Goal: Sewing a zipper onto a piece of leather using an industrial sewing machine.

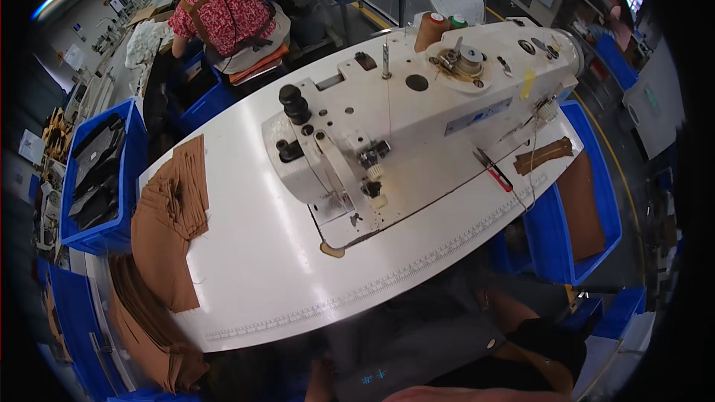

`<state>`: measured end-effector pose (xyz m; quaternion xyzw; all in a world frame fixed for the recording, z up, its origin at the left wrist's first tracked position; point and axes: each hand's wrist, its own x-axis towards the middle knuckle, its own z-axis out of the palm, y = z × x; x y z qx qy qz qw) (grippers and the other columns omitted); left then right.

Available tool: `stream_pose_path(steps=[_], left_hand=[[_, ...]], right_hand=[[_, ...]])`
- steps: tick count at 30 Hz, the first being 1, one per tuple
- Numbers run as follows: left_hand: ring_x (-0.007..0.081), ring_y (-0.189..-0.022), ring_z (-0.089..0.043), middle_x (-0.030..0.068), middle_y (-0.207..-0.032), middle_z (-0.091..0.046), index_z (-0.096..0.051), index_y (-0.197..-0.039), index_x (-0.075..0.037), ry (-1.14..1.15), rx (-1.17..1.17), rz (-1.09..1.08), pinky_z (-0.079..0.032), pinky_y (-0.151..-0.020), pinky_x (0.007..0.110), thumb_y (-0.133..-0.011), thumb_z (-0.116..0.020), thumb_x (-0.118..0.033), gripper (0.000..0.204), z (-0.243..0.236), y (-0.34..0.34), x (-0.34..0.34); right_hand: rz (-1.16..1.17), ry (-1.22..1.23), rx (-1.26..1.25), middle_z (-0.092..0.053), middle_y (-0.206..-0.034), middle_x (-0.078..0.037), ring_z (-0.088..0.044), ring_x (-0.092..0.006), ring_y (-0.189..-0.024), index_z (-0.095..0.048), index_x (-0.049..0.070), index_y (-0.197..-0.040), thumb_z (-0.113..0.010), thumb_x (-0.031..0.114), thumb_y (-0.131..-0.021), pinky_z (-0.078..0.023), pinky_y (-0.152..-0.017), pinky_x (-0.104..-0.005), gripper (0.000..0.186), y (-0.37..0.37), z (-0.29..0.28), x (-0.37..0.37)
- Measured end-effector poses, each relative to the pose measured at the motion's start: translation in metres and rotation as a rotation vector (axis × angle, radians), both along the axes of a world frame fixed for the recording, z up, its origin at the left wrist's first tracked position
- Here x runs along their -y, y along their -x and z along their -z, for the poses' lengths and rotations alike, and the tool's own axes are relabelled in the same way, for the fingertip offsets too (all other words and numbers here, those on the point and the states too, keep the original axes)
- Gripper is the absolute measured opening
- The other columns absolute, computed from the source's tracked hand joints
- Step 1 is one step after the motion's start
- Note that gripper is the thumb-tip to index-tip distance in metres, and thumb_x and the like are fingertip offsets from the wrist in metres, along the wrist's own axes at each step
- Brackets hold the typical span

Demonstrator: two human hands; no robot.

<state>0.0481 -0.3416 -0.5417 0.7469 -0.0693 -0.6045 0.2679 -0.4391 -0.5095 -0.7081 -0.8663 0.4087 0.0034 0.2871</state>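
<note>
At the lower edge, bare skin shows beside dark grey cloth (413,335) with a metal snap, likely part of my left hand (320,380) and right hand or forearm (454,394); their fingers are hidden or cut off. Before me stands a white industrial sewing machine (469,119) on a white table (253,268) with a printed ruler strip. Red-and-black scissors (500,177) lie right of the needle area. Brown fabric pieces (167,238) lie stacked at the table's left, more (145,331) hang at its lower left corner. A brown strip (542,154) lies at the right.
Blue bins stand at left (74,231) and right (611,231), holding dark and brown pieces. A co-worker in a red patterned shirt (220,11) sits at the upper left, back turned. Another person (622,22) is at the far right. Thread cones (432,30) top the machine.
</note>
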Motion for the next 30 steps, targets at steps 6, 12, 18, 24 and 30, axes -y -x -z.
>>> stream_pose_path(steps=[6,12,18,24,30], left_hand=[[0.0257,-0.104,-0.069,0.0118,-0.121,-0.070,-0.061,-0.135,-0.006,0.048,0.112,0.154,-0.056,-0.087,0.046,-0.101,-0.057,-0.030,0.041,-0.045,-0.079,0.110],[0.0260,-0.104,-0.069,0.0119,-0.121,-0.070,-0.061,-0.135,-0.006,-0.044,0.152,0.213,-0.056,-0.086,0.046,-0.101,-0.057,-0.032,0.043,-0.038,-0.057,0.074],[0.0263,-0.103,-0.069,0.0121,-0.122,-0.070,-0.061,-0.135,-0.006,-0.207,0.153,0.001,-0.056,-0.086,0.046,-0.102,-0.056,-0.034,0.044,-0.011,0.028,-0.080],[0.0413,-0.119,-0.062,0.0257,-0.122,-0.068,-0.066,-0.130,-0.004,0.060,0.584,0.291,-0.049,-0.103,0.044,-0.097,-0.057,-0.051,0.058,-0.081,0.038,-0.149],[0.0202,-0.108,-0.070,0.0140,-0.117,-0.073,-0.064,-0.131,-0.002,0.632,0.719,-0.022,-0.054,-0.094,0.033,-0.098,-0.069,-0.031,0.044,-0.342,0.063,-0.218]], right_hand=[[0.118,0.118,0.026,-0.071,-0.099,-0.024,-0.067,-0.0448,-0.095,-0.070,0.003,-0.101,-0.060,0.023,-0.093,-0.054,-0.085,-0.0513,0.023,-0.099,-0.060,0.095],[0.141,0.098,-0.017,-0.071,-0.099,-0.024,-0.067,-0.0448,-0.095,-0.070,0.003,-0.101,-0.060,0.023,-0.093,-0.054,-0.086,-0.0513,0.023,-0.074,-0.089,0.058],[-0.115,0.040,-0.062,-0.071,-0.098,-0.024,-0.067,-0.0449,-0.095,-0.070,0.003,-0.100,-0.061,0.023,-0.093,-0.054,-0.086,-0.0513,0.023,-0.054,-0.108,0.017],[-0.603,0.030,-0.071,-0.071,-0.098,-0.024,-0.067,-0.0449,-0.095,-0.070,0.003,-0.100,-0.061,0.023,-0.092,-0.054,-0.086,-0.0513,0.023,-0.119,-0.115,0.005],[-0.857,0.076,-0.125,-0.071,-0.098,-0.024,-0.067,-0.0450,-0.094,-0.070,0.003,-0.100,-0.061,0.022,-0.092,-0.054,-0.086,-0.0512,0.023,-0.153,-0.115,0.012]])
